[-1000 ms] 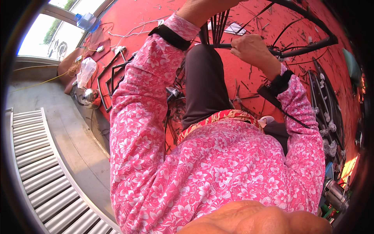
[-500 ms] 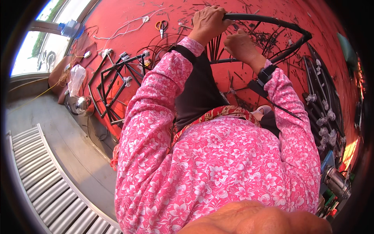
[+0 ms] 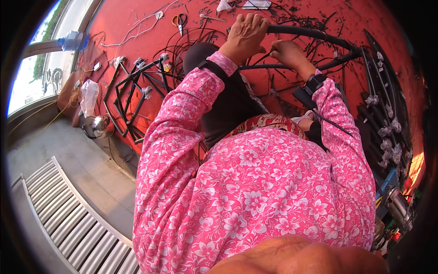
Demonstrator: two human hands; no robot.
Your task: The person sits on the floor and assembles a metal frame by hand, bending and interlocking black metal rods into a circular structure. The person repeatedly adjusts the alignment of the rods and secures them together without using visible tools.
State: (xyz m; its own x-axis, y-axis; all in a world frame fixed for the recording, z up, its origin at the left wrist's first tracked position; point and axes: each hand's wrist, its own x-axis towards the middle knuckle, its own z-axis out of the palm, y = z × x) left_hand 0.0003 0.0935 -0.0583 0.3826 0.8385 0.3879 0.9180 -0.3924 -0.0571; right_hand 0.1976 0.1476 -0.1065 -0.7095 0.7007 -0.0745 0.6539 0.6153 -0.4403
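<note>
A bent black tube frame (image 3: 315, 34) lies across the far side of my lap, its long upper bar curving round to a corner at the right. My left hand (image 3: 244, 39) is closed over the left end of that upper bar. Just right of it, my right hand (image 3: 290, 54) is held between the upper and lower bars, its fingers curled together. Whatever those fingers pinch, if anything, is hidden. Below the right wrist hangs a dark strap with a thin cable.
Scissors with orange-and-black handles (image 3: 179, 22), a white cord (image 3: 137, 31) and black scraps lie on the red floor. More black frames (image 3: 130, 98) stand left; black tubes with plastic-wrapped ends (image 3: 385, 98) lie right. A roller conveyor (image 3: 75, 219) runs at lower left.
My left hand and the frame have come a little nearer to me. My right hand has shifted slightly right. My dark-trousered knee now shows left of my left wrist, and the whole view has shifted.
</note>
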